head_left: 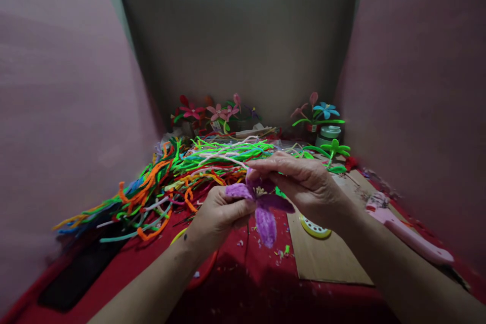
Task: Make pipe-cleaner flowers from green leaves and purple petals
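Note:
A purple fuzzy flower [266,225] with pale stamens at its middle is held up over the red cloth, between both hands. My left hand [218,215] is closed on it from the left, thumb and fingers pinching near its centre beside one petal. From the right, my right hand [304,182] has its fingers closed on the upper petal, close to the flower's top. Two petals point down and to the right. The flower's underside is hidden behind my left fingers.
Many coloured pipe cleaners [228,154] are heaped behind and to the left. A dark flat object [78,276] lies front left. At right are cardboard [326,260], a yellow round item [315,228], a pink tool [413,238] and a green flower [334,148]. Finished flowers [218,111] stand behind.

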Tool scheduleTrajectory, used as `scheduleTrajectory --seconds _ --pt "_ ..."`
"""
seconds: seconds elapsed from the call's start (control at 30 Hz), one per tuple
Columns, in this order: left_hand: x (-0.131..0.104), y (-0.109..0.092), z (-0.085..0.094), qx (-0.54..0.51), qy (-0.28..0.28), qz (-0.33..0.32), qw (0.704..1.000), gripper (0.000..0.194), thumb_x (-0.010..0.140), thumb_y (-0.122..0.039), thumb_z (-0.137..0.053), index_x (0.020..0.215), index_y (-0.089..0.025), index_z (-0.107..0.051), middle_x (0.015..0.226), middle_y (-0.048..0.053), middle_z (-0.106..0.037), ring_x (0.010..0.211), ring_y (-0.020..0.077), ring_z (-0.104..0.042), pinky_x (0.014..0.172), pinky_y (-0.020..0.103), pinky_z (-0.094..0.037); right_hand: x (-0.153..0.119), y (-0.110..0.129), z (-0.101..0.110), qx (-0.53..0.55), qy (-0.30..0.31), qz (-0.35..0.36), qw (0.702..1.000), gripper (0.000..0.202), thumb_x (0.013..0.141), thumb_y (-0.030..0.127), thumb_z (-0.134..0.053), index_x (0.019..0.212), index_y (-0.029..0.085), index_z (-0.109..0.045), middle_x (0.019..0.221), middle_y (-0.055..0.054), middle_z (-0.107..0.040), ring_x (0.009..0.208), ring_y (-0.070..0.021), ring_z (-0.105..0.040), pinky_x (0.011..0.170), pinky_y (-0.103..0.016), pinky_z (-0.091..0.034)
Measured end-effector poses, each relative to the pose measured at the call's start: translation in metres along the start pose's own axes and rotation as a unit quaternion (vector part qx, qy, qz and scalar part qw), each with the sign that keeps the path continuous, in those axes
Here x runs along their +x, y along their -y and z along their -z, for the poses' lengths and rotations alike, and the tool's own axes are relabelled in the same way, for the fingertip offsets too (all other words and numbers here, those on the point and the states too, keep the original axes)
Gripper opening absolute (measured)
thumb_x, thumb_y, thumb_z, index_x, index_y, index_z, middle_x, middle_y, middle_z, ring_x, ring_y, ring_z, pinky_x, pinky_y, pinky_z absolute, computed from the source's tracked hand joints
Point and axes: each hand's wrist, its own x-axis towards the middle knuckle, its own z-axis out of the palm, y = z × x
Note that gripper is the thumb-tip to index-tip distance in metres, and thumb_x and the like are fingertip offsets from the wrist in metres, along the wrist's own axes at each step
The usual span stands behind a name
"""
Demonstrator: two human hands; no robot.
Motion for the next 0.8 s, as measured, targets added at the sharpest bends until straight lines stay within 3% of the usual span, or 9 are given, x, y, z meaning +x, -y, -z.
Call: scheduleTrajectory --seconds 0.27,0.37,0.43,0.57,0.8 --pt "0.001 -0.002 0.006 0.057 0.016 0.007 0.998 0.019 0.062 -0.026 -0.070 0.057 -0.012 -0.059 0.049 -0.002 -0.047 0.047 0.0078 -0.039 0.049 0.023 -0.032 0.002 0.004 0.002 0.009 -0.026 -0.010 1.000 0.030 0.083 0.008 -0.049 0.107 0.018 -0.063 0.089 -0.005 -0.064 0.083 -0.0130 -0.058 0.077 -0.029 -0.046" --pt "0.001 -0.002 0.007 0.067 0.027 0.011 0.997 0.018 0.062 -0.026 -0.071 0.058 -0.012 -0.060 0.049 -0.002 -0.046 0.047 0.0078 -0.039 0.050 0.023 -0.032 0.010 0.008 0.007 -0.028 -0.029 -0.084 0.996 0.024 0.076 0.016 -0.062 0.099 0.015 -0.067 0.090 -0.005 -0.062 0.082 -0.0137 -0.057 0.074 -0.027 -0.045" --pt "0.001 -0.001 0.008 0.069 0.036 0.011 0.997 0.018 0.062 -0.026 -0.071 0.058 -0.012 -0.061 0.050 -0.002 -0.045 0.047 0.0074 -0.038 0.049 0.022 -0.030 0.016 0.009 0.010 -0.004 0.029 -0.166 0.986 0.018 0.071 0.023 -0.067 0.087 0.014 -0.069 0.079 -0.004 -0.063 0.072 -0.0125 -0.057 0.065 -0.025 -0.044" --pt "0.001 -0.001 0.010 0.079 0.080 0.029 0.993 0.022 0.064 -0.031 -0.069 0.062 -0.011 -0.061 0.051 -0.003 -0.040 0.049 0.0066 -0.032 0.049 0.022 -0.026 0.025 0.003 0.012 0.177 0.125 -0.309 0.926 0.017 0.070 0.029 -0.068 0.070 0.011 -0.067 0.059 0.001 -0.060 0.050 -0.0058 -0.048 0.046 -0.019 -0.036" --pt "-0.002 -0.009 0.012 0.149 0.142 0.016 0.978 0.032 0.070 -0.034 -0.064 0.051 -0.012 -0.052 0.048 -0.003 -0.037 0.048 0.0065 -0.029 0.048 0.023 -0.021 0.022 -0.012 0.006 0.340 0.122 -0.411 0.837 0.011 0.064 0.019 -0.071 0.067 0.010 -0.067 0.055 0.000 -0.063 0.044 -0.0064 -0.053 0.044 -0.018 -0.041"
